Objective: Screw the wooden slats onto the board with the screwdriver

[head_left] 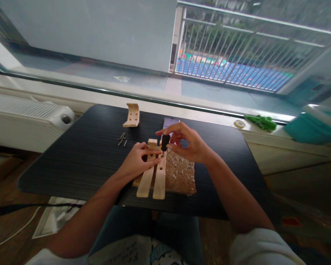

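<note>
Two pale wooden slats lie side by side on a brown cork mat near the front edge of the black table. My left hand rests on the slats with fingers pressed down on them. My right hand pinches a small black-handled tool upright above the slats' far end. Several small screws lie to the left. A curved wooden piece with holes stands farther back.
A phone lies flat behind my right hand. A white radiator sits at left. On the window sill are a tape roll, a green cloth and a teal bag.
</note>
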A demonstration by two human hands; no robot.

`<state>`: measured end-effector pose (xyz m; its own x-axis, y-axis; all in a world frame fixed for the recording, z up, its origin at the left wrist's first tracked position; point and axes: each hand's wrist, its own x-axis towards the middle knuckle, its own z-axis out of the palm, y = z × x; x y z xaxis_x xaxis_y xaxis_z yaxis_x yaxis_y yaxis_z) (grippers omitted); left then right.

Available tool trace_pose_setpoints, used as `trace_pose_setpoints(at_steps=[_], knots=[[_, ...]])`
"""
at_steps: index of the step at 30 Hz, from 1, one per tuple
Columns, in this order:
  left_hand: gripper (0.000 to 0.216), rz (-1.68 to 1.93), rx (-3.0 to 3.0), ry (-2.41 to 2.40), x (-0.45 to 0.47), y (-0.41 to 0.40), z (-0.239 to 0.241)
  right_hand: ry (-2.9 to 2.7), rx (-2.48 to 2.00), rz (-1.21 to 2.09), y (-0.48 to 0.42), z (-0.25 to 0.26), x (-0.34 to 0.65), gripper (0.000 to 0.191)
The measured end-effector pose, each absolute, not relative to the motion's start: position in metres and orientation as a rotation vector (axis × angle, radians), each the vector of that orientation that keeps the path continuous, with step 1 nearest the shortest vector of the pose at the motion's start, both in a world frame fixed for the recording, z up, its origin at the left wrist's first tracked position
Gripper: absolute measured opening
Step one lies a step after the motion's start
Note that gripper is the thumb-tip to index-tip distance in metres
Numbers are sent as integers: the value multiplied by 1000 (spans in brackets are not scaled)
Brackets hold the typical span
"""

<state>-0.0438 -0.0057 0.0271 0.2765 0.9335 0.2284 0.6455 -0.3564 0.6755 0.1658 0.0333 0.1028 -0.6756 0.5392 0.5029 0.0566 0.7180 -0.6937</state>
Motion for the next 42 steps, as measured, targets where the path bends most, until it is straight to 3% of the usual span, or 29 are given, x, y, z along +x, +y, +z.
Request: trace_pose_setpoints(at_steps=[6, 24, 42], knots=[[28, 845, 2068, 1429, -43, -6, 28, -2148, -482, 1029, 33, 100, 165, 29], [27, 851, 2098, 1419, -44, -7, 26, -2197, -514, 758, 35, 103, 166, 25], [28, 844, 2085, 1423, -44, -6, 25, -2144, -626, 706, 33, 100, 161, 31]])
